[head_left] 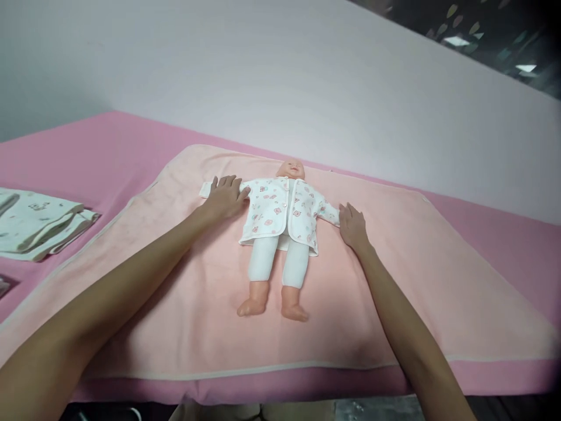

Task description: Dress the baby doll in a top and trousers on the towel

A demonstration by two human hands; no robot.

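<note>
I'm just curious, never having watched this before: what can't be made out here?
Head view: jacket sleeve, its middle hidden by the left hand.
Head view: folded cloth, cut off by the left edge.
Head view: item below it, mostly cut off likewise.
Head view: dark upper-right area, blurred.

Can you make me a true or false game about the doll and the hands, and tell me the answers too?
1. The doll lies face up on a pink blanket. True.

2. The doll has dark shoes on. False: its feet are bare.

3. The left hand is over one of the doll's sleeves. True.

4. The right hand is on the doll's head. False: it is at the end of the other sleeve.

5. The doll's jacket is plain black. False: it is white with little coloured pictures.

6. A folded patterned cloth lies to the left of the blanket. True.
</note>
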